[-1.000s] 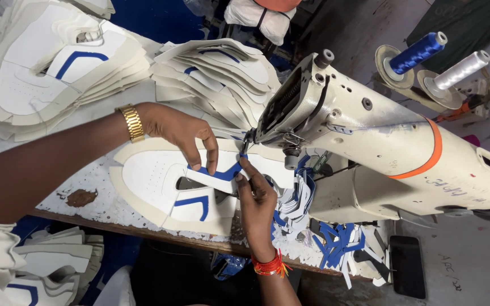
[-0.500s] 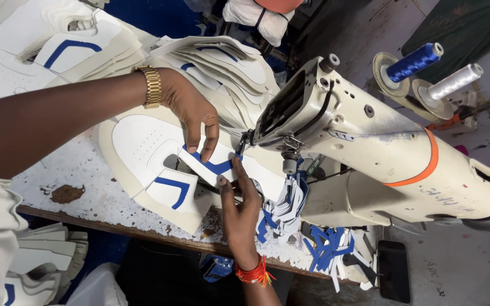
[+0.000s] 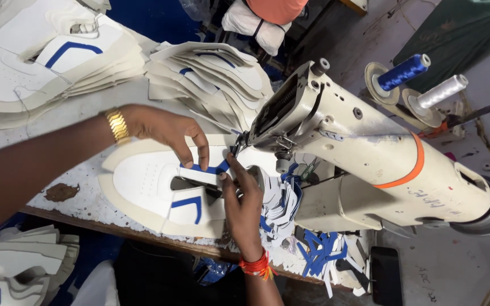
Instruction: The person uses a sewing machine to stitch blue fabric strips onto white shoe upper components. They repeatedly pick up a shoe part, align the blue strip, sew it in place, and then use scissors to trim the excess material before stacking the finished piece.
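Observation:
A white shoe upper (image 3: 140, 184) with blue trim lies flat on the table in front of the cream sewing machine (image 3: 370, 153). My left hand (image 3: 165, 129), with a gold watch on its wrist, presses a blue-edged strip (image 3: 206, 169) down onto the upper with its fingertips. My right hand (image 3: 244, 199), with a red thread band on its wrist, comes from below. It pinches the upper and the strip just beside the needle foot (image 3: 238, 148). Both hands touch the same piece, close to each other.
Stacks of white cut uppers sit at the far left (image 3: 46, 62) and behind the work (image 3: 211, 73). A blue spool (image 3: 404, 71) and a white spool (image 3: 440, 90) stand behind the machine. Blue scraps (image 3: 319, 252) and a black phone (image 3: 385, 275) lie near the table's edge.
Both hands stay on the upper. The piece has turned and slid slightly at the needle, and my left fingers have moved along the blue strip. The view has shifted a little.

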